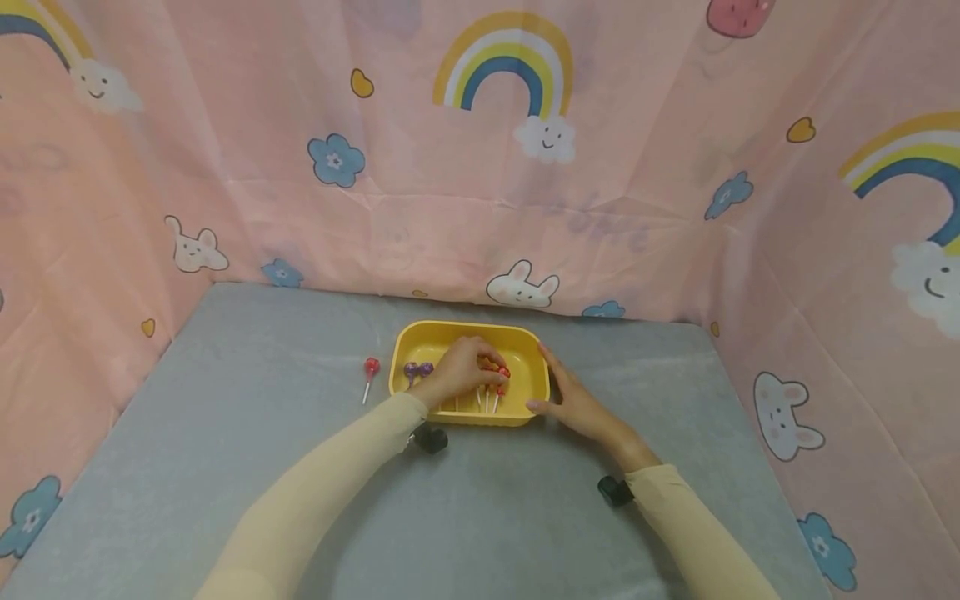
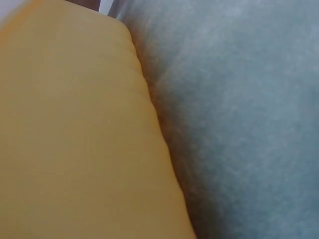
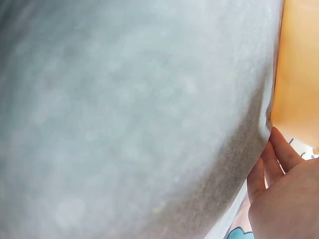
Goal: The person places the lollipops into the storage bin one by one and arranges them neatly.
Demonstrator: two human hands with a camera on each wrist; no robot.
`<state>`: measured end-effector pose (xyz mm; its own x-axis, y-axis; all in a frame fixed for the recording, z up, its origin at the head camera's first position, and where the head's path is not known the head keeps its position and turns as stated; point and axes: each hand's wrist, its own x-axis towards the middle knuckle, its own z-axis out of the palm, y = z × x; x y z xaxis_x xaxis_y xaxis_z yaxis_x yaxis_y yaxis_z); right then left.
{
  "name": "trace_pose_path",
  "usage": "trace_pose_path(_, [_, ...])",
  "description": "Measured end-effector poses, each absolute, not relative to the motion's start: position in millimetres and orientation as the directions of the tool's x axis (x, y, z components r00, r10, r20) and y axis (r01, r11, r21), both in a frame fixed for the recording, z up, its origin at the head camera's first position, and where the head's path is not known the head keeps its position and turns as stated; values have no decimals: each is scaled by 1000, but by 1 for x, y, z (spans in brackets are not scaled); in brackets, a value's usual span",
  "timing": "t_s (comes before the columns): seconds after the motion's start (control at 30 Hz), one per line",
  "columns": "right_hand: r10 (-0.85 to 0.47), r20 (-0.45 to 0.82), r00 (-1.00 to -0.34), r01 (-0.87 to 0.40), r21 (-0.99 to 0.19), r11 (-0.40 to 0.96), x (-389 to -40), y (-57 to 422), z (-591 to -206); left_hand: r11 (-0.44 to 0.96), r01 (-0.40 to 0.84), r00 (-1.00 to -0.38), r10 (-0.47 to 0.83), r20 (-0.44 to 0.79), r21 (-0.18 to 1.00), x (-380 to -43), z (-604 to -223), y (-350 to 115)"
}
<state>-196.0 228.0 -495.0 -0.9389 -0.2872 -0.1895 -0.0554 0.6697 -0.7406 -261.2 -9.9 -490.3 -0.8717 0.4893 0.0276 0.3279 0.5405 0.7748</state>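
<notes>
A yellow plastic tray (image 1: 468, 419) stands on the grey cloth. My left hand (image 1: 461, 367) reaches into it, thumb and fingertips pinching a red lollipop (image 1: 503, 372) at the right of the group. Other lollipops with white sticks lie under and beside that hand, partly hidden by it. Two purple lollipops (image 1: 418, 369) sit in the tray's left part. My right hand (image 1: 576, 407) grips the tray's right end, thumb over the rim and fingers along the outer side. In the right wrist view its fingers (image 3: 284, 149) meet the tray's corner. The left wrist view shows mainly the tray's outer wall (image 2: 75, 124).
One red lollipop (image 1: 372, 366) lies on the grey cloth (image 1: 247, 433), left of the tray. A pink curtain (image 1: 420, 225) with rainbows, rabbits and flowers hangs behind and on both sides. Small black devices (image 1: 431, 438) are worn at both wrists.
</notes>
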Motion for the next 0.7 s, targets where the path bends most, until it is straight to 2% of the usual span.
trace_pose_path(0.27, [-310,-167,-936,-91,-736,671,-196,230,-495,504,314,-891,450,66,805,-261,-482,-10])
trace_pose_path(0.47, [-299,-187,-936,-65,-741,669,-195,230,-493,487,321,-895,436,92,812,-264,-477,-7])
trace_pose_path(0.7, [-298,-191,-935,-63,-738,672,-196,229,-494,537,305,-906,418,67,787,-264,-483,1])
